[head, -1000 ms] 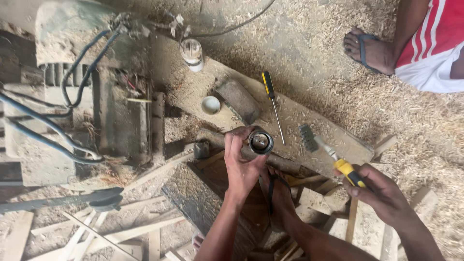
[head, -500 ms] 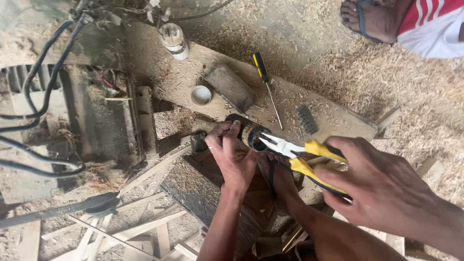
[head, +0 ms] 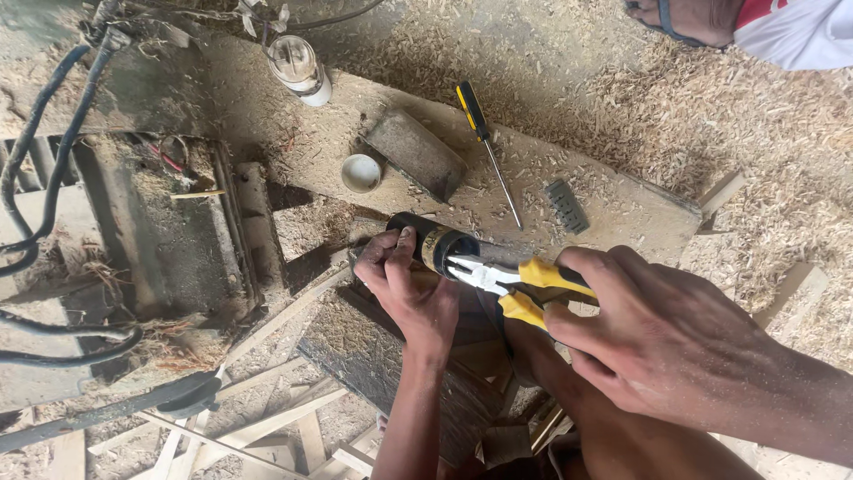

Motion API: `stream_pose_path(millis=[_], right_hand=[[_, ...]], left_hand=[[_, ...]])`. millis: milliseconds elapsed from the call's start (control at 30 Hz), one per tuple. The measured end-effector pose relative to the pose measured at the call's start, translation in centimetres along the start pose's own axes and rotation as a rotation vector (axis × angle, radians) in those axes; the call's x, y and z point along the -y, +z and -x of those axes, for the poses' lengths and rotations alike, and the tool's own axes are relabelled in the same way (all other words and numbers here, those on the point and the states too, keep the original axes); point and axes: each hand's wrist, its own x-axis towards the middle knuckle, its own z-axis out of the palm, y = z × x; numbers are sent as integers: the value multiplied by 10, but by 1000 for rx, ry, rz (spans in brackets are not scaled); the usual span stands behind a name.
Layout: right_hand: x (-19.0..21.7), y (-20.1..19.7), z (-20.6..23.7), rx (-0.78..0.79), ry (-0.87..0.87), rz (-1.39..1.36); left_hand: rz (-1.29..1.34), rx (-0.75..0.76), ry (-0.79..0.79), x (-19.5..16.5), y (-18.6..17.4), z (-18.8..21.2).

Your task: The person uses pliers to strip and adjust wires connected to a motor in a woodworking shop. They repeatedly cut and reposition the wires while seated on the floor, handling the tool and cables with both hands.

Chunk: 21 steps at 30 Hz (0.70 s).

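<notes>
We see the right hand now closed around the yellow-handled pliers, whose jaws sit at the open end of the dark cylinder. A second ago that hand lay off to the side, low on the board, with the tool only loosely in it. The left hand now grips the cylinder tipped on its side, where before its mouth faced up at us. The cylinder sits closer to the screwdriver.
</notes>
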Motion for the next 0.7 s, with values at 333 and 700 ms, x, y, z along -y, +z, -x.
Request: stream_pose_path(millis=[333,700], right_hand=[[1,7,-1,160,51,-35],[5,19,8,21,2,0]], left_hand=[[10,-40,9,8,5,3],[194,-96,68,9,12,4]])
